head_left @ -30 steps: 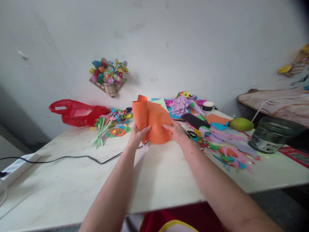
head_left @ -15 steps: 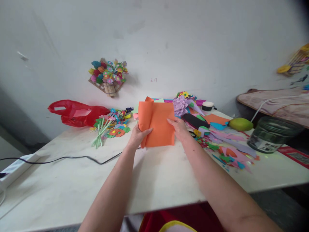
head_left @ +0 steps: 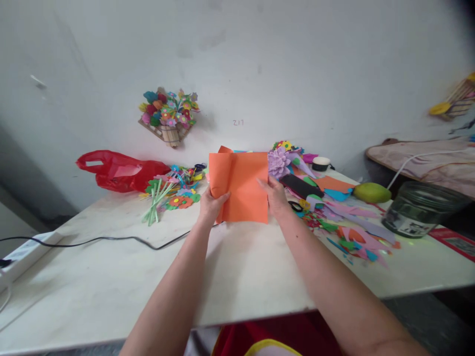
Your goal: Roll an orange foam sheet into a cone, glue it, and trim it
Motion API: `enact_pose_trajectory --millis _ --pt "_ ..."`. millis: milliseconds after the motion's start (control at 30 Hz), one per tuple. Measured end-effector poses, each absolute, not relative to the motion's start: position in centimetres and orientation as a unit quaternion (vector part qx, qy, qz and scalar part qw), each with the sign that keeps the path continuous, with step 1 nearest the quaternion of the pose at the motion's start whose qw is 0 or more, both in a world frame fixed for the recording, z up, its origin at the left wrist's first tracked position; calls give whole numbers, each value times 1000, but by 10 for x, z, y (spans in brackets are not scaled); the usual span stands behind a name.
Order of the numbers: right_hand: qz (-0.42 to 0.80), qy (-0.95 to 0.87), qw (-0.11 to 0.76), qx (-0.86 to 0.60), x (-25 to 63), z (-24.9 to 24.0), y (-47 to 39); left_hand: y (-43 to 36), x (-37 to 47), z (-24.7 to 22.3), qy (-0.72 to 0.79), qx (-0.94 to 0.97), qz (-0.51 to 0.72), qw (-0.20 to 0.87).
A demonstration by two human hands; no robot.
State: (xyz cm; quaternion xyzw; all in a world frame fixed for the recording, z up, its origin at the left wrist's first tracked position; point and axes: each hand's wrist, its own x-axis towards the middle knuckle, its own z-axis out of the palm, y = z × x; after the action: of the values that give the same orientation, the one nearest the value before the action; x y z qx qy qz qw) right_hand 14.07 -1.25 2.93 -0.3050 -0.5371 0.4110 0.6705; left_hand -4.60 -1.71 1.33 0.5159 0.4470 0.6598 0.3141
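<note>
An orange craft sheet (head_left: 248,188) is held upright over the table, its left part folded over toward me. My left hand (head_left: 212,202) grips the folded side, thumb in front and fingers behind. At the right edge, my right hand (head_left: 275,195) pinches the sheet, its thumb lying on the front face. Behind the sheet, other coloured sheets are mostly hidden. A lilac foam flower (head_left: 278,162) and a black phone-like slab (head_left: 301,186) are just beyond my right hand.
Left of the hands are a red plastic bag (head_left: 122,173), foam flowers on pale green stems (head_left: 154,202), a black cable (head_left: 129,238) and a power strip (head_left: 33,252). On the right lie colourful scraps (head_left: 356,237), a green mango-like fruit (head_left: 372,192) and a glass jar (head_left: 415,212).
The folded left part of the sheet has opened slightly and looks flatter, its edge shifted a little left. Both hands keep their hold. The view has shifted slightly.
</note>
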Motion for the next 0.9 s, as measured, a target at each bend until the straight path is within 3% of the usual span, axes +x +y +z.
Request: enact_pose_trajectory --millis 100,333,633,900 --pt "430 -522 671 -303 142 27 -10 -18 -43 13 453 555 640 279" --pt "275 -592 671 -350 137 29 -18 -17 -42 12 487 567 640 182" --pt "428 -635 575 -288 120 23 -31 -15 -36 10 379 449 759 279" --pt "350 -689 513 -373 111 -2 -19 -11 -30 3 399 460 758 235"
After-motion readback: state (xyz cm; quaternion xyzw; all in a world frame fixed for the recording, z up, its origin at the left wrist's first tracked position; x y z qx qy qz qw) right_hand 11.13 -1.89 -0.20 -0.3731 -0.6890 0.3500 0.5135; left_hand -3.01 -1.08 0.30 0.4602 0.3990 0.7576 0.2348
